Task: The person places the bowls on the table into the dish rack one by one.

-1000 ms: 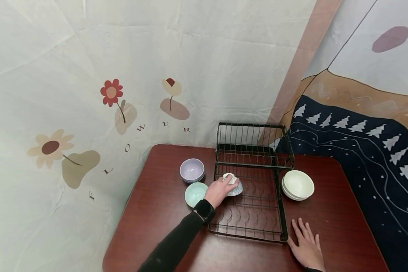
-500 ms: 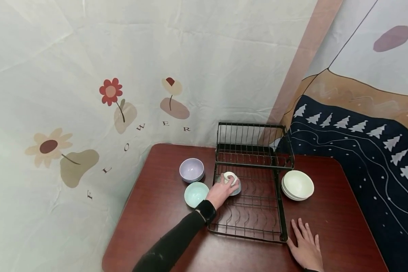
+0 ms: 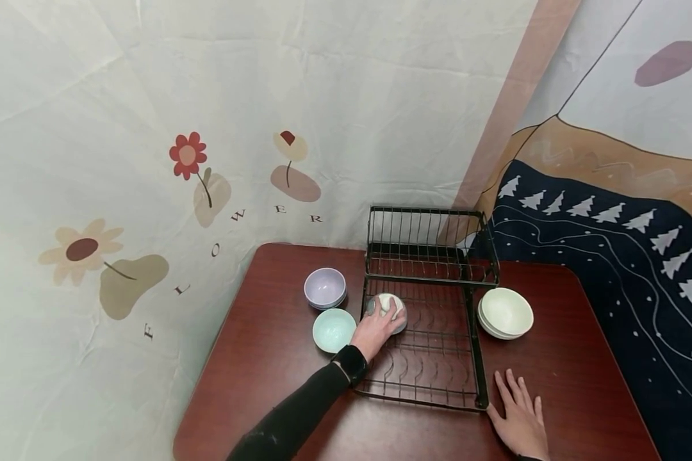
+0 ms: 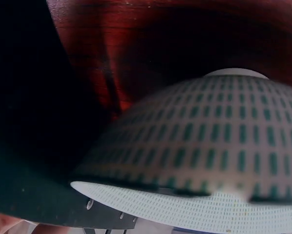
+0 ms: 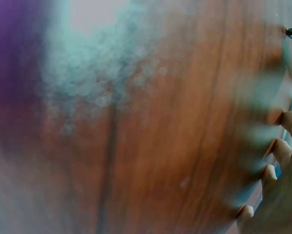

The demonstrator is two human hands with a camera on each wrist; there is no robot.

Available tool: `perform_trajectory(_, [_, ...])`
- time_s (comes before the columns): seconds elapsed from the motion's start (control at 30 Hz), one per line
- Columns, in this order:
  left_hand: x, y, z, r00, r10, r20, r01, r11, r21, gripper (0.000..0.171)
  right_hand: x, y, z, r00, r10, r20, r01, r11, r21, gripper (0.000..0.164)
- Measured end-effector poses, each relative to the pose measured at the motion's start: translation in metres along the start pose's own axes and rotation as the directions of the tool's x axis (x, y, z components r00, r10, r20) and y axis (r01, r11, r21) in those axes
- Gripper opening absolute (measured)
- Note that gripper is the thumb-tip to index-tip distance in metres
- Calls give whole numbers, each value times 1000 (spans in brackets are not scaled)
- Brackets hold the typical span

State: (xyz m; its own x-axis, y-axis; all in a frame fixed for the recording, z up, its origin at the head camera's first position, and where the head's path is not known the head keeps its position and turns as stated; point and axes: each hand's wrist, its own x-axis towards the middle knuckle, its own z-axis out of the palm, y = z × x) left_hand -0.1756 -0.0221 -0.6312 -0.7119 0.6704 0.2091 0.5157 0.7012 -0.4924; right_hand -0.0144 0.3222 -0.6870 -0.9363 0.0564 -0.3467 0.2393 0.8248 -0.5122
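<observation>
My left hand (image 3: 378, 328) grips the round, green-dashed, ceramic-looking bowl (image 4: 204, 141) at left over the black wire rack (image 3: 477, 358), likely steadying it; my right hand (image 3: 520, 419) spreads near right, perhaps bracing.

Bowls (image 3: 332, 331) L of rack (image 3: 429, 280); bowl stack (image 3: 505, 312) R.

The left hand (image 3: 382, 326) grips a seemingly upturned bowl (image 3: 387, 299) over the black rack (image 3: 477, 358), the right hand (image 3: 521, 417) on the table (image 3: 259, 365).

a pale backdrop (image 3: 380, 109) bears a red flower (image 3: 188, 156), near navy fabric (image 3: 559, 251) with white trees (image 3: 581, 208).
</observation>
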Motion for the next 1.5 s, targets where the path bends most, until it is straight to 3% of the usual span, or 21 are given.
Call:
perform_trajectory(0.33, [-12, 4, 1, 998, 5, 62, -1, 997, -75, 64, 3, -1, 1, 996, 58, 69, -58, 998, -7, 94])
perform_trajectory(0.6, [-7, 1, 0, 996, 8, 87, 2, 995, -104, 61, 7, -1, -3, 994, 70, 87, -69, 998, -12, 89])
perform_trajectory(0.73, [2, -2, -3, 989, -8, 146, 33, 985, -172, 55, 6, -3, -3, 994, 70, 82, -69, 998, -5, 88])
perform_trajectory(0.9, [22, -12, -2, 961, -24, 277, 102, 957, -273, 60, 3, -4, 0, 999, 35, 35, -35, 999, 2, 88])
perform_trajectory(1.03, [43, -17, 3, 947, -29, 321, 121, 956, -269, 60, 2, -2, 0, 1000, 24, 13, -24, 1000, 7, 88])
perform_trajectory(1.17, [57, -20, 10, 948, -55, 315, 128, 968, -217, 53, 5, 0, -1, 996, 60, 63, -61, 998, 17, 91])
perform_trajectory(1.33, [65, -23, 17, 957, -102, 272, 157, 970, -188, 51, 9, 0, -2, 990, 91, 104, -93, 996, 13, 91])
perform_trajectory(1.5, [73, -28, 19, 950, -84, 300, 144, 972, -186, 48, 10, 0, -2, 992, 87, 87, -89, 996, 20, 90])
